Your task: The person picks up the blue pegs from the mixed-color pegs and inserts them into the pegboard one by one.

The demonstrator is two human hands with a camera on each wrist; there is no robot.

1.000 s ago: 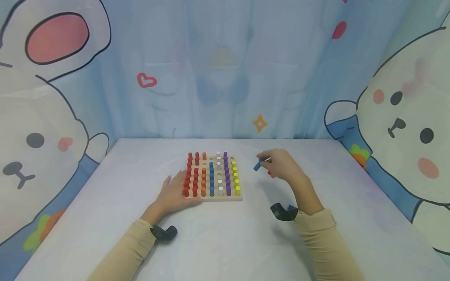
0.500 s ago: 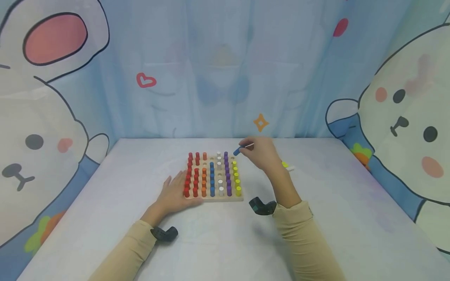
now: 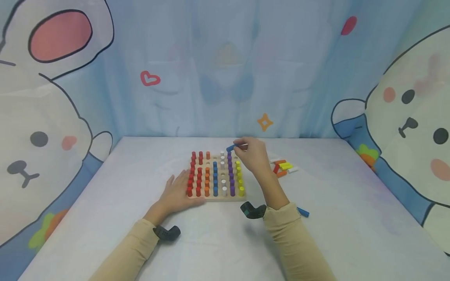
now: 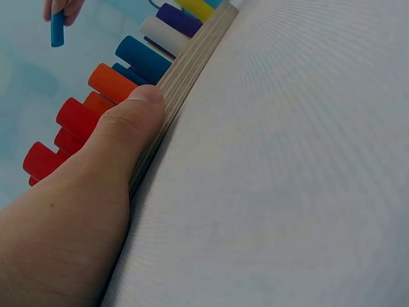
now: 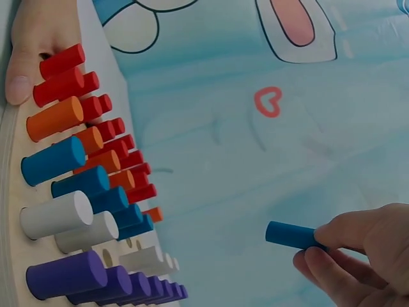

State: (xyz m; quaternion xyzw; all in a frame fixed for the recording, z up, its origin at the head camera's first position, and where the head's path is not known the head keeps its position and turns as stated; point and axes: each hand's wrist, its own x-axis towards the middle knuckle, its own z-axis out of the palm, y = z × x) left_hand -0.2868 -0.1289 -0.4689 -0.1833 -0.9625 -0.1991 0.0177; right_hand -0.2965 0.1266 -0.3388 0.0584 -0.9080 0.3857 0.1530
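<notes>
A wooden pegboard (image 3: pixel 228 198) carries rows of red, orange, blue, white, purple and yellow pegs, with a few holes bare. My left hand (image 3: pixel 175 196) rests against its near left corner, fingers straight along the side. In the left wrist view the thumb (image 4: pixel 118 131) presses the front edge. Over the board's far side, my right hand (image 3: pixel 254 155) pinches a blue peg (image 5: pixel 287 235) between thumb and fingers. That peg is tilted in the head view and apart from the seated pegs in the right wrist view.
Right of the board lies a loose pile of pegs, with yellow pegs (image 3: pixel 286 166), an orange peg (image 3: pixel 282 174) and a white peg (image 3: pixel 292 170) among them. A separate blue peg (image 3: pixel 303 212) lies nearer, partly behind the right sleeve (image 3: pixel 291 230). A printed curtain (image 3: pixel 225 105) hangs behind the table.
My right hand has moved left with the blue peg, from beside the board to over its far side. The loose pile has come into view. My left hand stays at the board's corner.
</notes>
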